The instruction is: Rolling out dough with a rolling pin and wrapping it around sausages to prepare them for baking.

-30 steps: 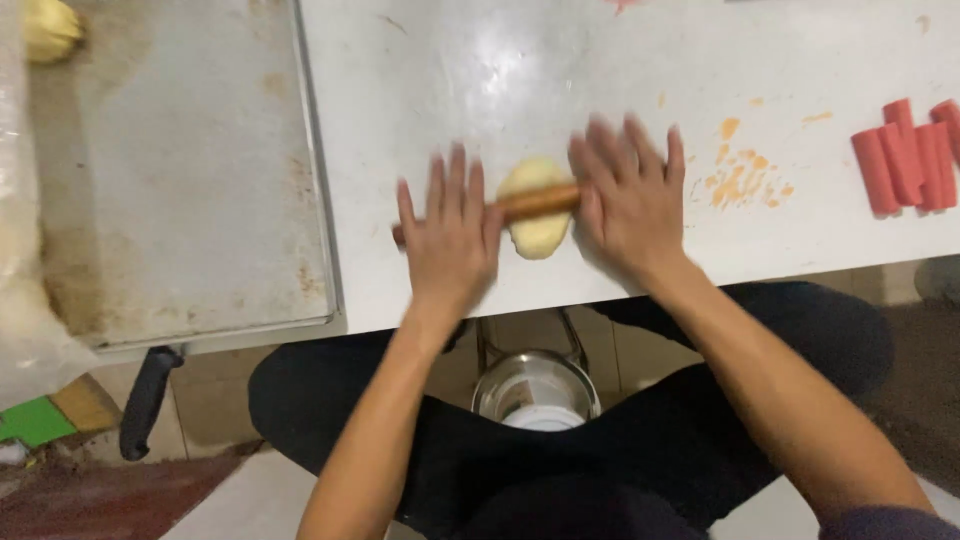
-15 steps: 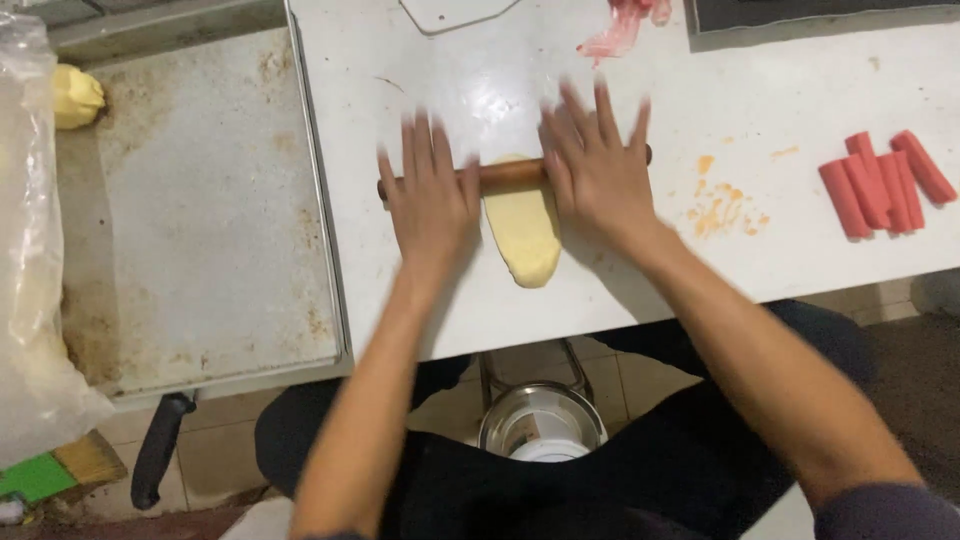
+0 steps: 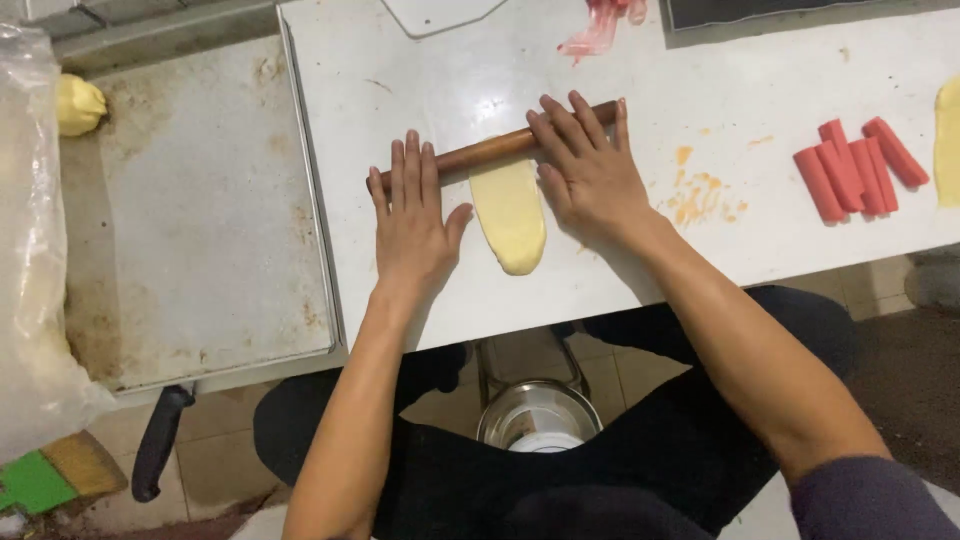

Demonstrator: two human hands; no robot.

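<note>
Both hands (image 3: 500, 195) flat on rolling pin (image 3: 490, 150)

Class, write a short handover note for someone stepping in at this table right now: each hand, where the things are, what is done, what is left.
Left hand: flat, open, on the rolling pin.
Right hand: flat, open, on the pin's other end.
Dough: on the white table, pin at its far end.
Done: dough rolled into a long oval.
Left: sausages lie unwrapped at the right; a dough ball waits on the metal tray.
</note>
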